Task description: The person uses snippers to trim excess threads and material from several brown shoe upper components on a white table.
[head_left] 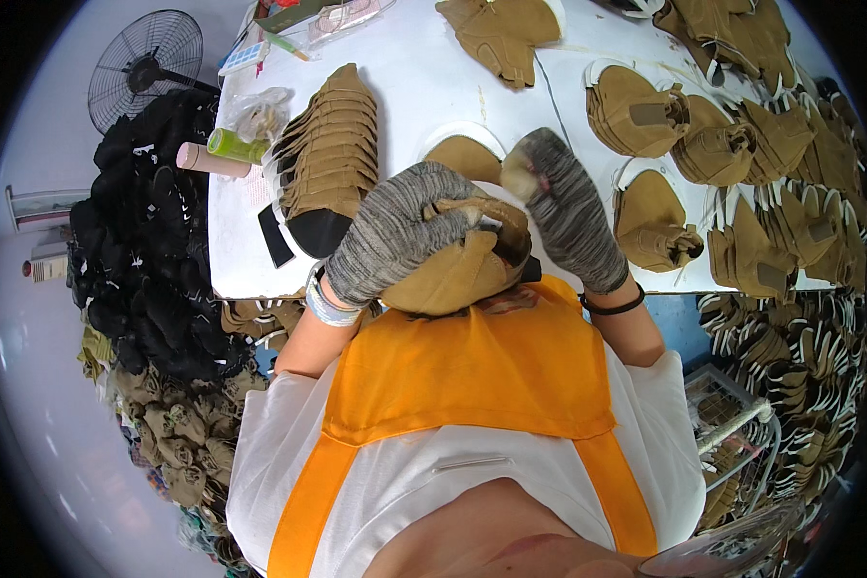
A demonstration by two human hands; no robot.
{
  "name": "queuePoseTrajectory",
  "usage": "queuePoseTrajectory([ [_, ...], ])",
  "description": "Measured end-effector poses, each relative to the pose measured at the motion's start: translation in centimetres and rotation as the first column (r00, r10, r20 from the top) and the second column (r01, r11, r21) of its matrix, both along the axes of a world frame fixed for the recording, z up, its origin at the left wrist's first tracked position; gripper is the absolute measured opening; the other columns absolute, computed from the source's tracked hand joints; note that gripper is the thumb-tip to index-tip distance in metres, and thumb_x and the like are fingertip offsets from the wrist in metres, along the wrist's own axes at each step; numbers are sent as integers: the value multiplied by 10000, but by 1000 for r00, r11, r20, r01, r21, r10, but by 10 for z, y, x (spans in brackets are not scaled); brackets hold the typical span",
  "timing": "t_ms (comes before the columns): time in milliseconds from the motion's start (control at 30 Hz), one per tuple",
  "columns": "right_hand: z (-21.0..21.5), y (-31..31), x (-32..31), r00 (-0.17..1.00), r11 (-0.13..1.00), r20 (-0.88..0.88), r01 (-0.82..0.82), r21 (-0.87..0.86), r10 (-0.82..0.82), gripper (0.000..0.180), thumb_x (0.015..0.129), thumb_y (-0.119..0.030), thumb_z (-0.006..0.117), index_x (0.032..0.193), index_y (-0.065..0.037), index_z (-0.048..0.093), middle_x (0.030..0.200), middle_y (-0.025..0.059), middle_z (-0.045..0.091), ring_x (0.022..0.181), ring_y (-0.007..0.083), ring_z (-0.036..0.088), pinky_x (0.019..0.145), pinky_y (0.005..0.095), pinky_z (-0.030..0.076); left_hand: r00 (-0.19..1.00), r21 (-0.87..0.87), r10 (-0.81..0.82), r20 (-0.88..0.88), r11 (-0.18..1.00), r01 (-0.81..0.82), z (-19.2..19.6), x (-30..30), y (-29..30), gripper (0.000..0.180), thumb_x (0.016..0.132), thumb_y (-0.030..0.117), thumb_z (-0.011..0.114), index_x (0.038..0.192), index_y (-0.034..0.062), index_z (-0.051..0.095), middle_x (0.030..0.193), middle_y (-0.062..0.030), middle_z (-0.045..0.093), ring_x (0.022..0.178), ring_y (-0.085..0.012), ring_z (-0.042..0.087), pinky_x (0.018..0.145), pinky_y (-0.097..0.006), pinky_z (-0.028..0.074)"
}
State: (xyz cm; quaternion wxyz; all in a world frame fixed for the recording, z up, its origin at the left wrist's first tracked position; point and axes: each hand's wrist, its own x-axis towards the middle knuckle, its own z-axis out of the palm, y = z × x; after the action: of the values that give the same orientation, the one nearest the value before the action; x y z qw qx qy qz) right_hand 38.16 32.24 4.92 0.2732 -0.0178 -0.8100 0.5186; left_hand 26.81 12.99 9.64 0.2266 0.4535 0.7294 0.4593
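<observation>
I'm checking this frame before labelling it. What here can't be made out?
Head view only:
- Front of the tan shoe upper: covered by the gloved left hand.
- What the right hand pinches: too small to tell.
- The table near edge: hidden behind hands and orange apron.
- Black pile at left: items blur together.

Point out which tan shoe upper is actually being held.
The tan shoe upper at the table's near edge, gripped by the gloved left hand and right hand; the others lie loose on the table.
</observation>
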Motion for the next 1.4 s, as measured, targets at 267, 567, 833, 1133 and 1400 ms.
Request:
queuePoseTrajectory([
  [267,29,26,11,907,955,302,-272,-115,295,400,901,-373,582,1076,-15,606,965,120,653,888,220,619,791,321,494,998,-56,31,59,998,-27,6,3,2,208,820,116,669,990,22,596,886,-105,598,844,-217,593,760,-307,482],
  [567,33,19,11,974,956,148,-199,216,169,264,869,-271,608,951,-23,641,834,137,646,754,291,640,684,343,516,997,-59,67,-46,996,-70,13,9,8,213,862,216,647,917,14,609,797,-66,572,758,-164,546,721,-288,445],
  [833,31,22,7,968,925,213,-201,323,136,249,840,-253,634,919,-17,646,834,146,651,748,299,641,674,352,519,997,-48,59,-39,997,-61,8,6,7,220,859,223,653,903,13,608,798,-70,578,767,-159,554,725,-283,450],
  [1133,20,20,9,986,972,166,6,-235,34,394,928,-393,538,972,-15,641,782,14,603,661,95,484,618,244,415,985,30,166,-38,986,-165,4,0,5,192,818,138,675,943,13,599,841,-110,585,777,-234,581,717,-306,480],
  [1400,20,-5,8,989,833,105,-30,-552,105,393,886,-361,615,1113,-42,584,878,2,599,725,59,507,645,188,421,856,393,451,-251,856,-335,-7,12,12,171,786,94,706,914,15,625,806,-91,563,698,-197,540,644,-300,467],
])
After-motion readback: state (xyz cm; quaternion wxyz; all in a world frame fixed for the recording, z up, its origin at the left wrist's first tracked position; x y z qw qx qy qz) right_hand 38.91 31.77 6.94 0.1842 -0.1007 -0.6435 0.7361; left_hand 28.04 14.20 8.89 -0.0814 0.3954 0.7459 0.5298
